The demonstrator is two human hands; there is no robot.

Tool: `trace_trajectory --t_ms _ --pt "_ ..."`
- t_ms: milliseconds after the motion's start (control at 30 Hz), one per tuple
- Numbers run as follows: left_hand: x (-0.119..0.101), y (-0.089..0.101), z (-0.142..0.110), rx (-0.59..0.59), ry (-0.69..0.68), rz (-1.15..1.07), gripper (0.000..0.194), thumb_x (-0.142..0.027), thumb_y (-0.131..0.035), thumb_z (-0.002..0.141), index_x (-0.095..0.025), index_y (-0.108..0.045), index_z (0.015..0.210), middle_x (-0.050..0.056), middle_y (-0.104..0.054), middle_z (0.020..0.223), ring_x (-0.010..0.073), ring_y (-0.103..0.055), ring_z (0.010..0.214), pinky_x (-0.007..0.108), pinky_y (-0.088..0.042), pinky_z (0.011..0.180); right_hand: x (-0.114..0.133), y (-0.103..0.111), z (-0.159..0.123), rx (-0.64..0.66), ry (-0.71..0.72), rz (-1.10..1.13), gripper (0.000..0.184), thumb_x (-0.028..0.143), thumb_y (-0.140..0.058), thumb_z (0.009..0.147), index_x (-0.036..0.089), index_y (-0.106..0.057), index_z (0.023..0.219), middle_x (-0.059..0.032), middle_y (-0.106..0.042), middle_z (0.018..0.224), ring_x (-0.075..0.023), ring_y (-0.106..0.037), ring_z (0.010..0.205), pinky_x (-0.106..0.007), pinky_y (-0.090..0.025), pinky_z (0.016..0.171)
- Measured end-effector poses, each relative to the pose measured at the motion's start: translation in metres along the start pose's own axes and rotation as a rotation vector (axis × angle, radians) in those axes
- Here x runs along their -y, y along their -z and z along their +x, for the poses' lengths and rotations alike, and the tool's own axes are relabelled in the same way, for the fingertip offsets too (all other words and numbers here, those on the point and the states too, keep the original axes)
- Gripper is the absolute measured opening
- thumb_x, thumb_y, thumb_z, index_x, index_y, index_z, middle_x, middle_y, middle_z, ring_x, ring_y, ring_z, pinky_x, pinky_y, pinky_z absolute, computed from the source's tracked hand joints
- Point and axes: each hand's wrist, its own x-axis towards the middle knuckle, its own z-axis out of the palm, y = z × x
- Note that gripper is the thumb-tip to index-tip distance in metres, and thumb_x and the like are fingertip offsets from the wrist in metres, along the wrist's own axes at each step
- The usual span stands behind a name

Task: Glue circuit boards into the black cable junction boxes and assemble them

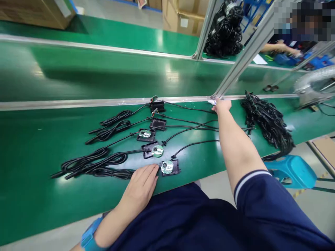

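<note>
Here, flat round circuit board (167,167)

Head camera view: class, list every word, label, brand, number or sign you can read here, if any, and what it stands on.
No text can be read in this view.
White label on the cardboard box at the back: too small and blurred.
Circuit board by the left hand: any markings too small.
Small white item at the right hand: any print too small.
</note>
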Motion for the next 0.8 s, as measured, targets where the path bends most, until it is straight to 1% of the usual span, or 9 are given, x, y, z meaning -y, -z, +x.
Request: trace_trajectory --t_ms 67,100,167,233,300,400,500,633,800 --pt "0.001 0.000 0.002 0.013 0.016 -0.004 0.045 -0.009 -0.052 0.092 -0.012 -0.049 0.137 0.017 -0.067 0.118 0.0287 -0.061 0.109 0.044 -0.050 0.091 -0.014 0.013 -0.034 0.084 0.330 -0.147 0.011 0.016 -0.063 0.086 0.007 -0.066 0.081 -0.0101 -0.071 0.076 -0.0144 -0.067 0.064 -0.028 -0.056 0.066" --pt "0.002 0.000 0.003 0.021 0.016 -0.005 0.043 -0.008 -0.051 0.092 -0.012 -0.051 0.135 0.016 -0.067 0.117 0.0284 -0.061 0.108 0.043 -0.050 0.091 -0.024 0.022 -0.058 0.192 0.591 -0.245 0.008 0.014 -0.061 0.086 0.010 -0.068 0.087 -0.0078 -0.071 0.077 -0.0162 -0.068 0.069 -0.032 -0.056 0.072" --pt "0.004 0.001 0.005 0.047 0.005 -0.001 0.038 -0.007 -0.049 0.093 -0.013 -0.055 0.130 0.015 -0.067 0.113 0.0276 -0.061 0.105 0.043 -0.050 0.089 -0.053 0.041 -0.115 0.561 1.008 -0.408 0.014 0.008 -0.062 0.082 0.015 -0.069 0.092 -0.0070 -0.072 0.088 -0.0197 -0.067 0.085 -0.037 -0.053 0.085" --pt "0.006 0.003 0.009 0.066 -0.022 0.008 0.032 -0.007 -0.049 0.093 -0.012 -0.059 0.123 0.015 -0.067 0.108 0.0267 -0.062 0.100 0.042 -0.051 0.086 -0.083 0.054 -0.166 0.929 1.265 -0.544 0.030 0.005 -0.060 0.082 0.019 -0.068 0.108 -0.0085 -0.072 0.105 -0.0233 -0.063 0.102 -0.043 -0.048 0.093" --pt "0.006 0.007 0.014 0.052 -0.042 0.015 0.027 -0.009 -0.051 0.093 -0.011 -0.060 0.119 0.014 -0.067 0.105 0.0255 -0.062 0.097 0.041 -0.052 0.085 -0.105 0.057 -0.200 1.045 1.367 -0.597 0.029 0.006 -0.055 0.089 0.019 -0.066 0.112 -0.0105 -0.071 0.109 -0.0246 -0.060 0.107 -0.045 -0.046 0.094" --pt "0.003 0.017 0.022 0.008 -0.011 -0.028 0.025 -0.010 -0.053 0.093 -0.011 -0.058 0.118 0.014 -0.066 0.106 0.0225 -0.063 0.097 0.036 -0.054 0.087 -0.112 0.056 -0.217 1.049 1.395 -0.563 0.018 0.015 -0.050 0.097 0.016 -0.067 0.101 -0.0114 -0.070 0.095 -0.0240 -0.062 0.095 -0.042 -0.048 0.086" --pt "-0.004 0.029 0.028 -0.047 0.061 -0.120 0.025 -0.009 -0.052 0.094 -0.012 -0.056 0.118 0.012 -0.065 0.107 0.0192 -0.064 0.100 0.031 -0.054 0.088 -0.096 0.066 -0.222 1.108 1.302 -0.469 0.017 0.018 -0.048 0.099 0.015 -0.065 0.102 -0.0106 -0.068 0.094 -0.0198 -0.063 0.086 -0.033 -0.051 0.079" --pt "-0.012 0.040 0.037 -0.059 0.129 -0.233 0.017 -0.013 -0.053 0.095 -0.014 -0.059 0.110 0.008 -0.067 0.100 0.0157 -0.065 0.092 0.026 -0.052 0.082 -0.079 0.095 -0.248 1.091 1.020 -0.436 0.014 0.032 -0.062 0.094 0.018 -0.064 0.089 -0.0007 -0.063 0.073 -0.0132 -0.056 0.064 -0.025 -0.044 0.062" --pt "-0.018 0.042 0.052 0.133 0.229 -0.304 0.012 -0.026 -0.056 0.095 -0.019 -0.065 0.093 0.002 -0.068 0.086 0.0147 -0.064 0.078 0.025 -0.048 0.072 -0.089 0.111 -0.276 1.065 0.679 -0.557 0.033 0.034 -0.055 0.097 0.018 -0.056 0.068 0.0036 -0.053 0.059 -0.0096 -0.046 0.055 -0.024 -0.034 0.056"
